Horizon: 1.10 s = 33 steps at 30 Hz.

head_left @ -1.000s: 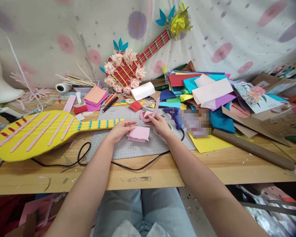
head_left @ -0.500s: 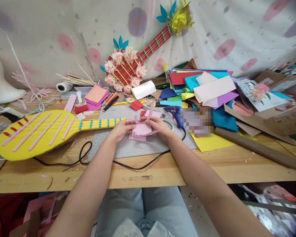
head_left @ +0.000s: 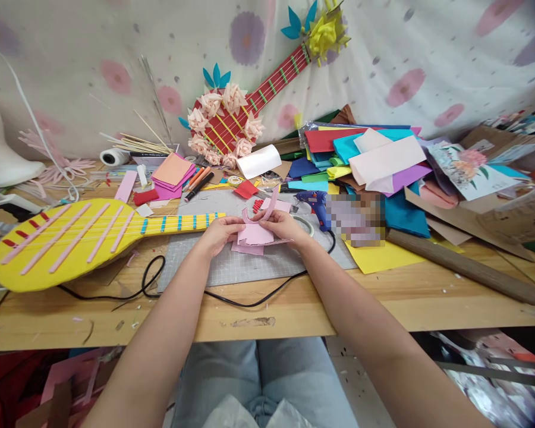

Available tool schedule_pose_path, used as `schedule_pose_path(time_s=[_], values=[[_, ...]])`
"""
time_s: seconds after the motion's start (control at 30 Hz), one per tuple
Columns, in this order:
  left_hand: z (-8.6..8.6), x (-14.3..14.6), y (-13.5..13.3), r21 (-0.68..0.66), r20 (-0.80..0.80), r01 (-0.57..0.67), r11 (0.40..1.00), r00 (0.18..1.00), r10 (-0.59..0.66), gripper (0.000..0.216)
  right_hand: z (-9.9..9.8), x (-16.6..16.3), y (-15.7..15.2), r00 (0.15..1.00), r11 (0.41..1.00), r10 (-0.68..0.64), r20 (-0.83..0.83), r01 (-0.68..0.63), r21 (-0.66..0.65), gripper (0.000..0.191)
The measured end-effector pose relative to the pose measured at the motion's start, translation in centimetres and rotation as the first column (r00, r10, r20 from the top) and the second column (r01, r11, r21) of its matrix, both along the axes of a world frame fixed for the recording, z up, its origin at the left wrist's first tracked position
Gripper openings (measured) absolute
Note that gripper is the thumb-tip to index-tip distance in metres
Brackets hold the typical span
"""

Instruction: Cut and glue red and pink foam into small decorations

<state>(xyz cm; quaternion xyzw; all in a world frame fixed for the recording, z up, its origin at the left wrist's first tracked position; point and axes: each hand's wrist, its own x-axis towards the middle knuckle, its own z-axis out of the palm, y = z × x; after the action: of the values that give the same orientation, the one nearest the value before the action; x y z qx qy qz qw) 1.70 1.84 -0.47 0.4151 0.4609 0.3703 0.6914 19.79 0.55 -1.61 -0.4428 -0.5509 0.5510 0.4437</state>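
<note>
Pink paper (head_left: 255, 234) is pinched between my two hands above the grey cutting mat (head_left: 214, 270). My left hand (head_left: 223, 233) is closed on its left edge. My right hand (head_left: 285, 229) grips the right side, where a narrow curled pink strip (head_left: 270, 205) rises from the paper. Another pink piece shows beneath, on the mat. To the left lies a yellow cardboard guitar (head_left: 71, 244) with pink strips across its body; its neck tip reaches close to my left hand. Just beyond my right hand are a roll of tape (head_left: 304, 224) and a blue glue gun (head_left: 316, 208).
A red paper guitar (head_left: 232, 122) with paper roses leans against the curtain. Coloured paper (head_left: 387, 157) is heaped at the right, near a brown stick (head_left: 463, 267). A black cable (head_left: 258, 302) loops across the front of the mat. Markers (head_left: 199, 183) lie behind.
The curled strip at my right fingers has bent and shifted slightly, and the pink paper has tilted a little. Both hands stay in nearly the same place.
</note>
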Motion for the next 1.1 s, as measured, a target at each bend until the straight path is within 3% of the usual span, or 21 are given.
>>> schedule_pose_path(time_s=[0.37, 0.7, 1.1], values=[[0.0, 0.1, 0.1, -0.013, 0.003, -0.033, 0.999, 0.999, 0.033, 0.021, 1.0, -0.1, -0.8, 1.0, 1.0, 0.019, -0.011, -0.018, 0.016, 0.023], [0.3, 0.4, -0.1, 0.022, 0.015, -0.099, 0.995, 0.995, 0.099, 0.022, -0.3, 0.1, 0.6, 0.972, 0.978, -0.208, -0.107, 0.207, -0.022, 0.02], [0.3, 0.4, -0.2, 0.014, 0.019, -0.098, 0.995, 0.995, 0.098, 0.02, -0.7, 0.1, 0.9, 0.979, 0.983, -0.179, -0.098, 0.181, 0.008, 0.026]])
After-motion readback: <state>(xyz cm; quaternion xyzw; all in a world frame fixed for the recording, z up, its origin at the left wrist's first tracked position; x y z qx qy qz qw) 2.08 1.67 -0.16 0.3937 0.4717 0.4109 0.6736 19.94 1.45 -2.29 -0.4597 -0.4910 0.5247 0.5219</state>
